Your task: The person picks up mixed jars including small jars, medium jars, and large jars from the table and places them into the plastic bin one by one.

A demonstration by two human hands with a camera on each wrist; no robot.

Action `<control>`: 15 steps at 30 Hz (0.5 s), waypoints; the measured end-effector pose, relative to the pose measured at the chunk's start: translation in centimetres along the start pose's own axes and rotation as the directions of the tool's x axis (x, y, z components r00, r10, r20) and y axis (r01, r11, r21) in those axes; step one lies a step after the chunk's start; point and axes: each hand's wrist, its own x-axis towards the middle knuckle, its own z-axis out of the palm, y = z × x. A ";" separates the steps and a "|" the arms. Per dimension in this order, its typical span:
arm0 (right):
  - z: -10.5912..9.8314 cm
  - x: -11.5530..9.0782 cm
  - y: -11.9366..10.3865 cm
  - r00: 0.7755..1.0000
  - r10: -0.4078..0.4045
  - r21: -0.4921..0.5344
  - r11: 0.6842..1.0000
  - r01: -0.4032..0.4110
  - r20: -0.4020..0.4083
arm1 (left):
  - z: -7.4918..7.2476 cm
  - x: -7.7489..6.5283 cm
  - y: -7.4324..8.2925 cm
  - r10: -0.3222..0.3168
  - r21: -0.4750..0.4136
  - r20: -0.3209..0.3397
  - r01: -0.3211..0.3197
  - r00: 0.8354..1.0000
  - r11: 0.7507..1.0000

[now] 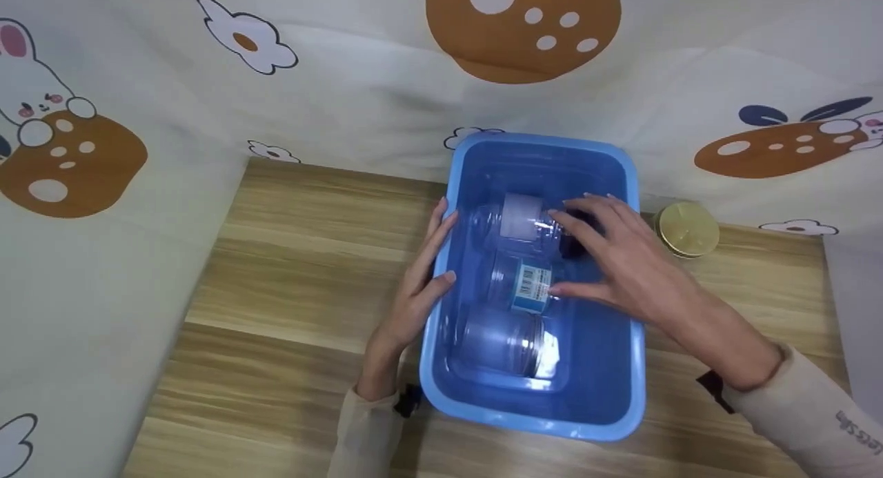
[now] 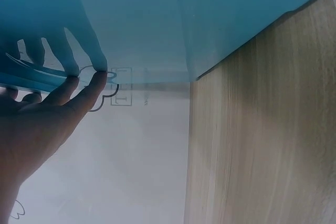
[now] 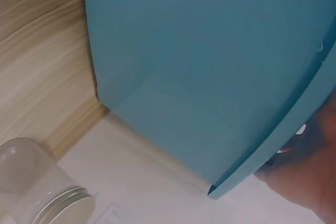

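A blue plastic tub (image 1: 531,426) holds three clear plastic jars on their sides. The far jar (image 1: 521,217) has a pale label, with a dark object (image 1: 572,240) at its right end partly behind my fingers. The middle jar (image 1: 503,281) bears a blue-and-white barcode label, and the near jar (image 1: 500,340) shows a ridged mouth. My right hand (image 1: 628,264) reaches over the tub's right rim, fingers spread and bent above the far and middle jars; contact is unclear. Along the left rim rests my left hand (image 1: 417,292), its fingers fairly straight against the tub's outer wall (image 2: 142,24).
Outside the tub, to its right, a clear jar with a gold lid (image 1: 688,230) stands by the cloth; the right wrist view shows that jar (image 3: 31,182) too. Wood-grain table (image 1: 290,271) lies around the tub. Printed cloth (image 1: 359,85) rises behind and at the sides.
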 end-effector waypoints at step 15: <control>-1.3 -2.4 2.2 0.992 0.086 -0.062 0.994 -0.092 -0.095 | -0.1 -0.1 0.0 -0.020 0.011 -0.007 0.020 1.000 1.000</control>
